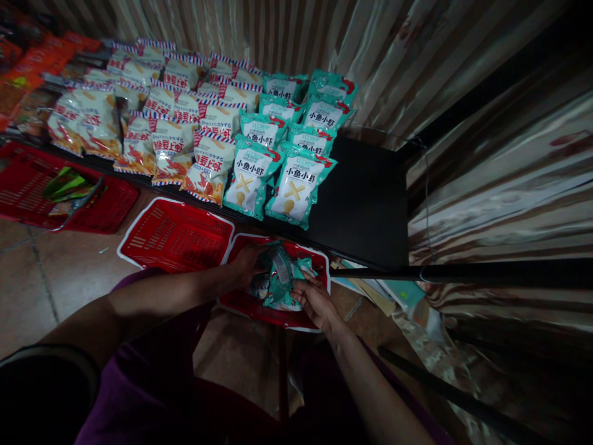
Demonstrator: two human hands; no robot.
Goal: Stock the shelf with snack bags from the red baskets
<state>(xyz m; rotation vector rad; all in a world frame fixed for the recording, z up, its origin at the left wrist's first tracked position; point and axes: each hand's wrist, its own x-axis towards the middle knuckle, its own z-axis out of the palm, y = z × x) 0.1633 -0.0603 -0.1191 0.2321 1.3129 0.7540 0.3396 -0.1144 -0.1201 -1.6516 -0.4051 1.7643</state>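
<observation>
Both hands reach into a red basket [296,318] that holds several teal snack bags [281,278]. My left hand [250,264] is at the basket's left side, against a dark teal bag; its fingers are mostly hidden in shadow. My right hand [312,298] is closed on the right edge of a teal bag inside the basket. Above the basket, more teal bags [296,185] stand in two columns on a black shelf [361,198]. White-and-orange snack bags [208,167] stand in rows to their left.
Beside the basket lies another red basket [178,238]. Farther left, a third red basket [111,201] contains a green packet [67,184]. Orange packages [41,59] fill the shelf's far left. Striped curtains [287,34] hang behind, and a black bar [486,273] extends right.
</observation>
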